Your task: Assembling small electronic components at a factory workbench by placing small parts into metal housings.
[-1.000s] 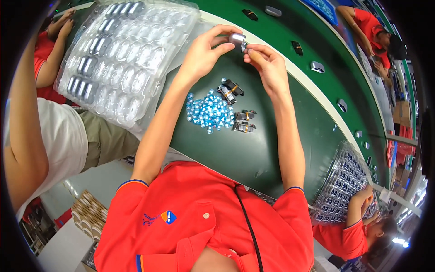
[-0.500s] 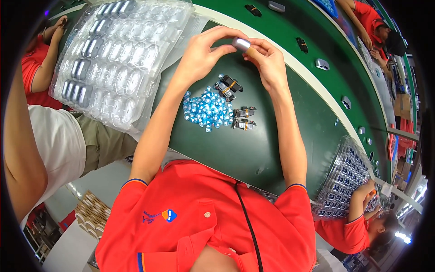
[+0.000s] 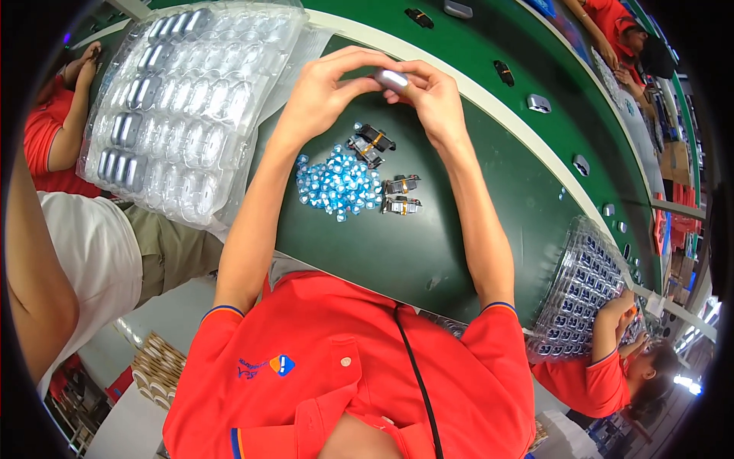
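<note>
A small silver-grey rounded shell is held up between both hands, above the far side of the green table. My left hand grips its left end between thumb and fingers. Around its right end close the fingers of my right hand. Nearer to me lies a heap of small blue-and-white pieces. Beside that heap are several black parts with orange strips, among them a pair above and another part below. What the shell holds inside is hidden.
Clear plastic trays, partly filled with silver shells, stand at the left. Beyond a pale rim runs a green belt carrying black parts and silver shells. Another tray is at the right, near a co-worker in red.
Both hands and the silver shell appear slightly further left, along with the whole scene as the view shifts. The right fingers have closed further round the shell.
</note>
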Demonstrator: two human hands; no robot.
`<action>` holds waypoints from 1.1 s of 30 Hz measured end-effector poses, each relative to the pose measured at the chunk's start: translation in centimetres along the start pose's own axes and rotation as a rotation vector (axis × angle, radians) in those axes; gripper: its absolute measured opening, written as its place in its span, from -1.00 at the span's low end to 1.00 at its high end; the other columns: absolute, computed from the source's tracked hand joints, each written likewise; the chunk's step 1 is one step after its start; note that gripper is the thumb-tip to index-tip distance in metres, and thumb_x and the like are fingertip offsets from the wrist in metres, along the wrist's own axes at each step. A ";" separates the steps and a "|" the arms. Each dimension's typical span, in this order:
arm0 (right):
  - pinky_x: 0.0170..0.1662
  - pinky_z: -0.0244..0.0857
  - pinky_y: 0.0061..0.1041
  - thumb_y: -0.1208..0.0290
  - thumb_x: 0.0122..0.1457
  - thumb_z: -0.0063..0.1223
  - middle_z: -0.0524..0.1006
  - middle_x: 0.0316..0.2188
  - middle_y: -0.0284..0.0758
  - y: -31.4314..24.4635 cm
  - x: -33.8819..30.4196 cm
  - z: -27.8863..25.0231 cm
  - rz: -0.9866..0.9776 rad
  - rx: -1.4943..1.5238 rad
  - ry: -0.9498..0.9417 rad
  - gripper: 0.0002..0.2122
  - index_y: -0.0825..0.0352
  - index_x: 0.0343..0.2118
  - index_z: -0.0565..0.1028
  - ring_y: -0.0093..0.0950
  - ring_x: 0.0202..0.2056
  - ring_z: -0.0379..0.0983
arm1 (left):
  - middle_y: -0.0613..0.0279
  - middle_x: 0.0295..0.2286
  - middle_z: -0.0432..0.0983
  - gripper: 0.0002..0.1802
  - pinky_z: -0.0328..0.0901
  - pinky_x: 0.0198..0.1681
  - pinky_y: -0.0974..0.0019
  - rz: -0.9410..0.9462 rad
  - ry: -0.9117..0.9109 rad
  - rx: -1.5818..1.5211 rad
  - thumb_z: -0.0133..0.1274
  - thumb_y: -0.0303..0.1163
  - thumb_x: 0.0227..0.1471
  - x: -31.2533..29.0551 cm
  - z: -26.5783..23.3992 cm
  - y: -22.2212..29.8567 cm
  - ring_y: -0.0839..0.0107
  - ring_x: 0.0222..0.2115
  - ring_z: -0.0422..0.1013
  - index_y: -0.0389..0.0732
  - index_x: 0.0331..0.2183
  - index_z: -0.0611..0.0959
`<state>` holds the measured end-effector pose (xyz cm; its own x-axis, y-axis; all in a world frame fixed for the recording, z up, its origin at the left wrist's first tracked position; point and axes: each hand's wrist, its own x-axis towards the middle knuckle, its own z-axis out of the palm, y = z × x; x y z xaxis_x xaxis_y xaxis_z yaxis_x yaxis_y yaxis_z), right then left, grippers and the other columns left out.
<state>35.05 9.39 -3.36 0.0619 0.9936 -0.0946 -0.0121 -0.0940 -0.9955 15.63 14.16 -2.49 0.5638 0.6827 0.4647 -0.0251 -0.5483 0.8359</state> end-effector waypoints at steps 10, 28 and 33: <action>-0.07 0.39 -0.43 0.30 0.17 0.16 0.62 -0.22 -0.11 1.0 4.1 -14.9 -0.169 -1.625 0.647 -0.70 0.39 -0.11 0.58 -0.36 -0.17 0.56 | 0.20 -0.16 0.61 -0.65 0.34 0.03 0.33 -0.161 0.104 -0.163 0.12 -0.54 0.04 0.4 -1.3 -0.7 0.37 -0.12 0.52 -0.16 -0.08 0.66; -0.03 0.39 -0.51 0.46 0.07 0.28 0.64 -0.23 -0.23 -4.4 -2.2 -6.7 -0.193 -0.717 0.484 -0.67 0.37 -0.08 0.56 -0.43 -0.15 0.57 | 0.14 -0.15 0.59 -0.62 0.40 -0.01 0.33 -0.281 0.141 -0.369 0.12 -0.56 0.06 -0.8 -2.0 1.8 0.39 -0.12 0.50 -0.24 -0.02 0.60; -0.04 0.42 -0.53 0.57 0.06 0.27 0.64 -0.26 -0.24 -4.6 -3.7 1.8 -0.438 -0.201 0.243 -0.72 0.43 -0.13 0.59 -0.47 -0.16 0.57 | 0.12 -0.10 0.54 -0.62 0.47 -0.03 0.33 -0.295 0.150 -0.524 0.09 -0.60 0.10 -1.2 -1.7 1.9 0.37 -0.12 0.51 -0.31 0.00 0.56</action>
<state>33.10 6.27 1.54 0.2477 0.9016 0.3545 0.2560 0.2920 -0.9215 13.53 13.09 -0.93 0.4877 0.8506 0.1968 -0.3092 -0.0425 0.9500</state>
